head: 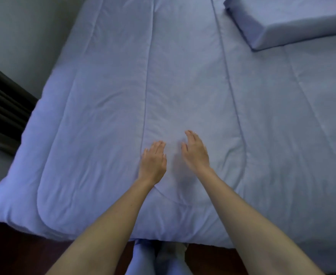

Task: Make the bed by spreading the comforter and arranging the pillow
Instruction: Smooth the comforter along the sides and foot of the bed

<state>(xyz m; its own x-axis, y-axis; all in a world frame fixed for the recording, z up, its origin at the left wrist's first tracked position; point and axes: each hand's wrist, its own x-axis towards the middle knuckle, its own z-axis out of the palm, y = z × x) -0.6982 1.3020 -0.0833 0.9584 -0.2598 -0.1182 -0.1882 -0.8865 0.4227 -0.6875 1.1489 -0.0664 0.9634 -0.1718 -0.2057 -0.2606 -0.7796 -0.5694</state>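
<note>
- The comforter (pixel 183 86) under my hands is soft matt cloth, pale blue, quilted with long stitched seams and finely creased between them.
- The pillow (pixel 294 20) wears the same matt blue cloth, pulled smooth and nearly free of wrinkles.
- The wall (pixel 34 36) looks like flat, matt grey paint.
- The curtain (pixel 2 112) is dark, dull fabric hanging in folds.
- The floor (pixel 14 249) looks like dark reddish wood.

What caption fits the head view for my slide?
Both hands, left and right, flat on the spread blue comforter; pillow at far right.
</note>
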